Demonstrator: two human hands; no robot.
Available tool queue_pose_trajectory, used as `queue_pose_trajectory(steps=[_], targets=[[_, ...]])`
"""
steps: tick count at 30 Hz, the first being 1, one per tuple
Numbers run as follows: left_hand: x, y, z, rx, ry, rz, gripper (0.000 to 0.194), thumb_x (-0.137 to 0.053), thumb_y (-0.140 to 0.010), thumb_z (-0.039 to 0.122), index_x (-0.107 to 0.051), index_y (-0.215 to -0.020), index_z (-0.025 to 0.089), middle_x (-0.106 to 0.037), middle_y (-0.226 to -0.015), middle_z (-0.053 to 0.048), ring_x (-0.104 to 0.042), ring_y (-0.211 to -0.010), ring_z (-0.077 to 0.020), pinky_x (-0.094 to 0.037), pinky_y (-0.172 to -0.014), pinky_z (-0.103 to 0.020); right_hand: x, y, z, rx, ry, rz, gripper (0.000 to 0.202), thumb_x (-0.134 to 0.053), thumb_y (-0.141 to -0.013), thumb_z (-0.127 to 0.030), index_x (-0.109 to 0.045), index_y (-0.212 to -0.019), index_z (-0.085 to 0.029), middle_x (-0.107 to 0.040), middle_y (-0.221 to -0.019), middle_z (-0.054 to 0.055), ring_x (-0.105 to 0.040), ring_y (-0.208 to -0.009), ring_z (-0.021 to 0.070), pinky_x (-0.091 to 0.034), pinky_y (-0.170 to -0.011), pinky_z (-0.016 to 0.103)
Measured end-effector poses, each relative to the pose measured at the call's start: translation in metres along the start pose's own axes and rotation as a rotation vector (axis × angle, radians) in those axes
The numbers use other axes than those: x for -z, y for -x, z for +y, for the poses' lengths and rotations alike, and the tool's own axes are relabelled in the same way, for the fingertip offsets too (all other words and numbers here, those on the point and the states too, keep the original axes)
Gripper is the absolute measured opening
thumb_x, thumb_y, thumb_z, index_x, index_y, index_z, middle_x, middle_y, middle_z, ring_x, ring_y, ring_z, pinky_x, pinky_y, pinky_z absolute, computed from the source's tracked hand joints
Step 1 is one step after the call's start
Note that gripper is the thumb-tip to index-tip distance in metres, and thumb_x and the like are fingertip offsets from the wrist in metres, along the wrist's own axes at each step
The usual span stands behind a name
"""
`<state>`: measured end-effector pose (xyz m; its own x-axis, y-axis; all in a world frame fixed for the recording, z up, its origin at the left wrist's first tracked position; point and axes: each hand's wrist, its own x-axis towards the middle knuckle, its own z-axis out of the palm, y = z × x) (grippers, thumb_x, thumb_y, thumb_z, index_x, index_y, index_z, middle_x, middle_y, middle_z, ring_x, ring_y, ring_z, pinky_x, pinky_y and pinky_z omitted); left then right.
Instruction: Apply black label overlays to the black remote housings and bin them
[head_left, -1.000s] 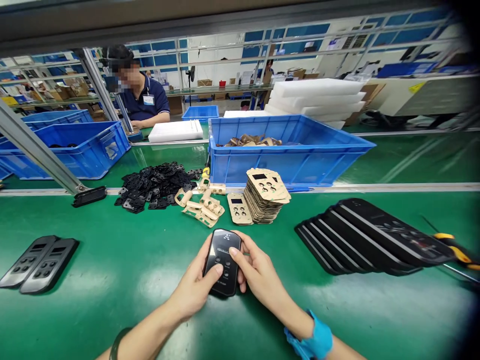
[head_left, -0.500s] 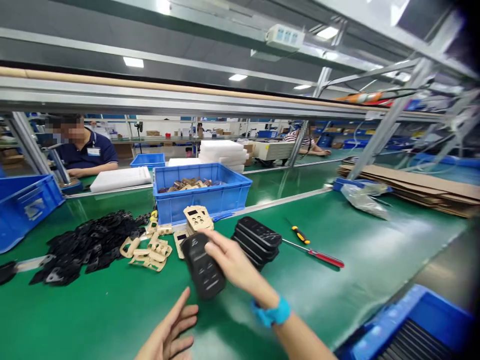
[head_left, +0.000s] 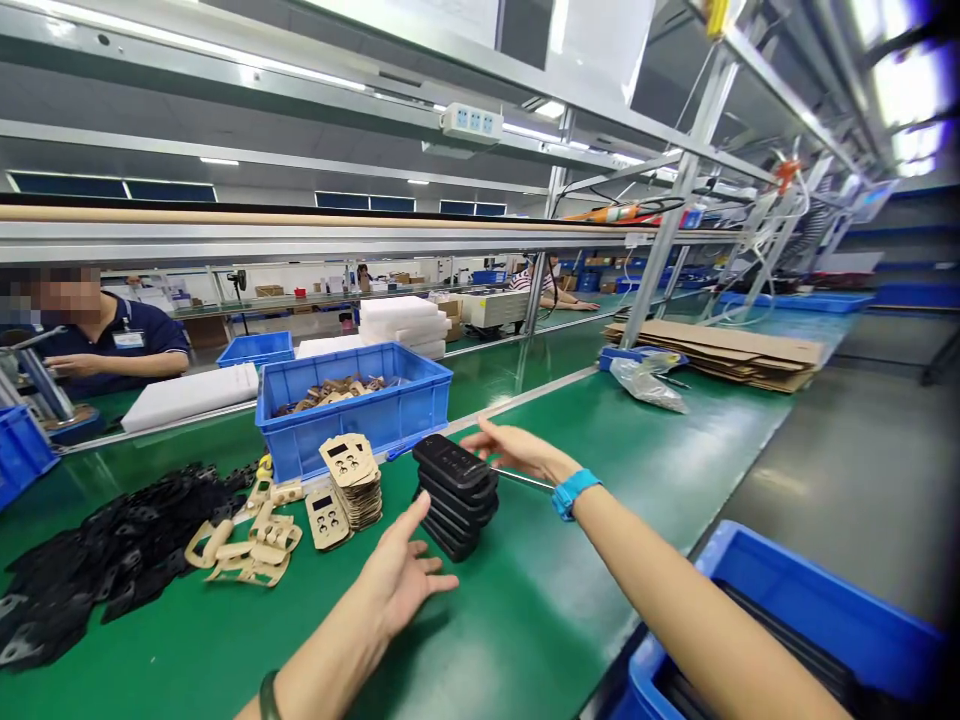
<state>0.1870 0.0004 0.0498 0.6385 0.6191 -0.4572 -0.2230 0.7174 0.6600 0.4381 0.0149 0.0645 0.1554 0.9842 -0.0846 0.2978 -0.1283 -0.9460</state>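
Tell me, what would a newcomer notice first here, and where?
Probably the left hand and right hand, on either side of a stack of black devices on the green bench. The bright blue wristband on the right wrist stands out too. Left of the devices, a stack of tan sheets stands before a blue bin, with a dark heap of parts farther left.

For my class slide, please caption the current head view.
Left hand and right hand flank a stack of black, oblong casings on a glossy green tabletop.
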Motion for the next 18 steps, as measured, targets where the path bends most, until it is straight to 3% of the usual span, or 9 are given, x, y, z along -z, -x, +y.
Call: queue_pose_trajectory(steps=[2, 4, 8, 11, 14, 16, 18], targets=[[-0.013, -0.010, 0.008, 0.004, -0.049, -0.038, 0.101, -0.069, -0.063, 0.064, -0.025, -0.142, 0.018, -0.012, -0.150, -0.026, -0.022, -0.133, -0.0482, -0.033, -0.093, -0.066, -0.009, 0.008, 0.020, -0.100, -0.011, -0.019, 0.032, -0.050, -0.092, -0.043, -0.061, -0.091, -0.014, -0.063, -0.080, 0.001, -0.059, -0.063, 0.0129, -0.051, -0.058, 0.029], [-0.020, -0.019, 0.016, 0.009, -0.111, -0.076, 0.094, -0.062, -0.064, 0.070, -0.034, -0.138, 0.019, -0.026, -0.147, -0.024, -0.029, -0.130, -0.0482, -0.024, -0.094, -0.072, -0.026, 0.014, 0.036, -0.159, -0.026, -0.026, 0.028, -0.053, -0.092, -0.040, -0.061, -0.095, -0.014, -0.063, -0.084, 0.002, -0.060, -0.067, 0.0139, -0.052, -0.062, 0.031], [-0.022, -0.032, 0.027, 0.114, -0.241, -0.094, 0.079, -0.048, -0.072, 0.074, -0.051, -0.125, 0.015, -0.053, -0.129, -0.023, -0.046, -0.119, -0.0452, -0.018, -0.093, -0.075, -0.068, 0.025, 0.046, -0.170, -0.107, -0.006, 0.039, -0.046, -0.092, -0.050, -0.060, -0.104, -0.015, -0.064, -0.098, 0.006, -0.062, -0.085, 0.0199, -0.050, -0.077, 0.041], [-0.016, -0.032, 0.026, 0.089, -0.286, -0.089, 0.050, -0.051, -0.082, 0.055, -0.060, -0.108, 0.013, -0.069, -0.099, -0.016, -0.063, -0.096, -0.0359, -0.035, -0.087, -0.070, -0.095, 0.034, 0.037, -0.112, -0.190, 0.010, 0.061, -0.026, -0.092, -0.063, -0.059, -0.113, -0.016, -0.064, -0.111, 0.010, -0.059, -0.104, 0.0233, -0.041, -0.093, 0.048], [-0.005, -0.017, 0.018, -0.024, -0.248, -0.073, 0.030, -0.058, -0.081, 0.035, -0.062, -0.100, 0.012, -0.071, -0.084, -0.013, -0.068, -0.076, -0.0305, -0.048, -0.075, -0.062, -0.115, 0.046, 0.026, -0.059, -0.211, 0.030, 0.076, -0.007, -0.089, -0.068, -0.059, -0.120, -0.021, -0.061, -0.123, 0.007, -0.052, -0.117, 0.0207, -0.034, -0.102, 0.042], [0.010, -0.002, 0.010, -0.105, -0.180, -0.049, 0.033, -0.060, -0.078, 0.024, -0.060, -0.109, 0.015, -0.072, -0.087, -0.012, -0.069, -0.077, -0.0319, -0.050, -0.073, -0.062, -0.126, 0.059, 0.020, -0.073, -0.166, 0.068, 0.081, -0.010, -0.085, -0.074, -0.058, -0.122, -0.020, -0.058, -0.127, 0.009, -0.046, -0.121, 0.0249, -0.030, -0.105, 0.046], [0.032, 0.010, 0.000, -0.126, -0.045, -0.076, 0.050, -0.059, -0.077, 0.017, -0.052, -0.125, 0.023, -0.071, -0.102, -0.010, -0.066, -0.094, -0.0342, -0.047, -0.082, -0.065, -0.134, 0.074, 0.017, -0.089, -0.106, 0.109, 0.085, -0.026, -0.077, -0.081, -0.055, -0.126, -0.017, -0.051, -0.132, 0.012, -0.038, -0.127, 0.0310, -0.024, -0.107, 0.049]])
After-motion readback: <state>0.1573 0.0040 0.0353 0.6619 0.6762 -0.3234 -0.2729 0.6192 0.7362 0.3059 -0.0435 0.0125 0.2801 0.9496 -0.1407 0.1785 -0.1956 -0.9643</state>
